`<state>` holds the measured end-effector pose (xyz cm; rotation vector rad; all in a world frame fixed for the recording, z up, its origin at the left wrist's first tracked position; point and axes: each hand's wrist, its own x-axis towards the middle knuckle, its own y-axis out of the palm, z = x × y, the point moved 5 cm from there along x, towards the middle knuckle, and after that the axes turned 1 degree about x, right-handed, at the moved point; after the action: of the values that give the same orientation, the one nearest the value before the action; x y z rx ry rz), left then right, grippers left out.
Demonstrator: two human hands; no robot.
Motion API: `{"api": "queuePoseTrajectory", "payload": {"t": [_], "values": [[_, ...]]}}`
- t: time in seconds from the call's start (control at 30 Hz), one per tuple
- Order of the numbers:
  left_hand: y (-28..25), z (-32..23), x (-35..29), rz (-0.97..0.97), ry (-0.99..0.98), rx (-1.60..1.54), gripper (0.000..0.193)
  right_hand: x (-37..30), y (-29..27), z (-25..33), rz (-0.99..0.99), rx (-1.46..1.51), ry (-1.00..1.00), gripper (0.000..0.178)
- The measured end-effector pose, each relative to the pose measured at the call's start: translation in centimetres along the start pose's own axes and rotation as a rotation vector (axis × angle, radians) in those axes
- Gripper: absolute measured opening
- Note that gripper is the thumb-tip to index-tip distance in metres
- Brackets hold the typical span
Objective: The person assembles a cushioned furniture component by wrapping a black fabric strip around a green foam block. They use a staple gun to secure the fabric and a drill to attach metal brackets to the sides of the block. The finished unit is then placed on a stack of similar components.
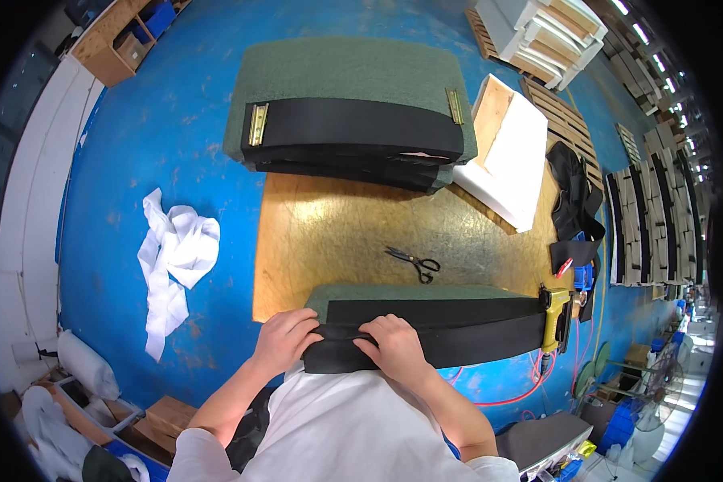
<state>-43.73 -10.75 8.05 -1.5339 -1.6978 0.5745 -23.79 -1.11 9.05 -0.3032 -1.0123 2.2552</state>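
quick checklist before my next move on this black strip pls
1. Left hand on the long black fabric strip, near its left end: ok.
2. Right hand gripping the strip, to the right of the left hand: ok.
3. Strip fastened to the green fabric-covered block: cannot tell; the underside is hidden.
4. Black-handled metal scissors apart from the block: ok, lying beyond it on the shiny brown tabletop.
5. Yellow handheld tool in hand: not ok; it sits by the block's right end, neither hand on it.
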Motion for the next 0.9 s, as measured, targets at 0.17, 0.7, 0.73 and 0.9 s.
{"api": "queuePoseTrajectory", "payload": {"t": [0.17,0.7,0.73,0.9], "values": [[0.7,0.8,0.0,0.049,-0.011,0.011,0.026,0.9,1.5,0.6,-0.01,-0.018,0.062,0.016],[1.2,0.9,0.5,0.117,-0.303,-0.157,0.015,-7.8,-9.4,-7.2,-0.451,-0.359,0.327,0.015],[1.1,1.3,0.7,0.117,-0.352,-0.214,0.016,-10.6,-12.0,-9.4,-0.568,-0.433,0.382,0.016],[1.9,3.1,0.9,0.331,-0.413,-0.45,0.031,-23.1,-20.3,-19.4,-0.775,-0.713,0.758,0.05]]}}
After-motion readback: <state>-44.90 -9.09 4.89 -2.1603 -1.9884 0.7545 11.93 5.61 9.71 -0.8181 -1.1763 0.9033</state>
